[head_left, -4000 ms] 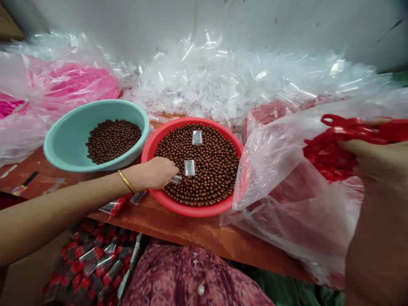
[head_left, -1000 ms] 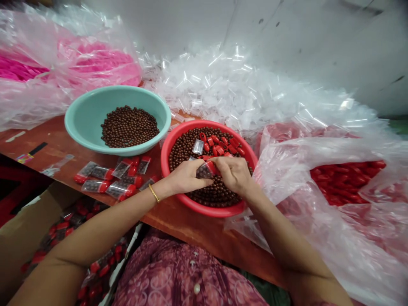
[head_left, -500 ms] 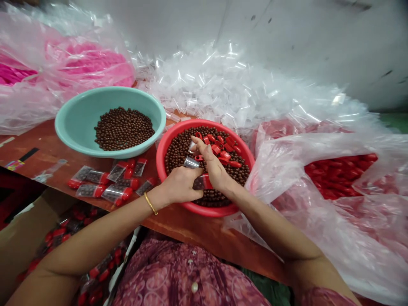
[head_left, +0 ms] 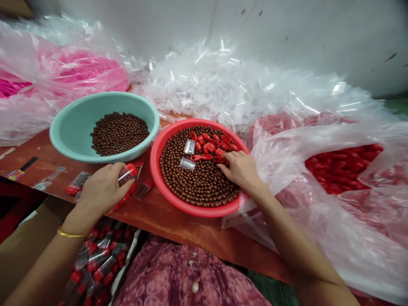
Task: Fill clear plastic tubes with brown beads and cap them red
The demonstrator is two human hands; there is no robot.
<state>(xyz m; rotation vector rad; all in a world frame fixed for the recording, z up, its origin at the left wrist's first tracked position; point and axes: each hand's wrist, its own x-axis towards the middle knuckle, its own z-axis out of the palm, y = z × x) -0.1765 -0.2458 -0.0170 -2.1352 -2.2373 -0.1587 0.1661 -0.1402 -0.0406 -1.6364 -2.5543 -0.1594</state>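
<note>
My left hand [head_left: 103,187] is closed round a small clear container with a red cap [head_left: 129,171], dark balls inside it, above the table beside the teal basin. Beneath and around that hand lie several more filled red-capped containers [head_left: 76,182], partly covered by it. My right hand [head_left: 242,170] reaches into the red basin [head_left: 155,170], thumb and fingertips around a red cap [head_left: 219,160] at the edge of a small heap of caps [head_left: 210,147]. Brown balls [head_left: 197,182] fill the basin. Two clear containers [head_left: 189,146] lie on the balls.
The teal basin [head_left: 55,131] on the left holds more brown balls. Clear containers [head_left: 216,85] are piled along the wall. A plastic bag of red caps [head_left: 341,165] lies at right, a bag of pink pieces [head_left: 83,72] at far left. Below the table edge, a box holds filled containers [head_left: 98,259].
My hands have parted. The left carried a filled red-capped container from the red basin left to the group on the table; the right moved right and down to the red caps.
</note>
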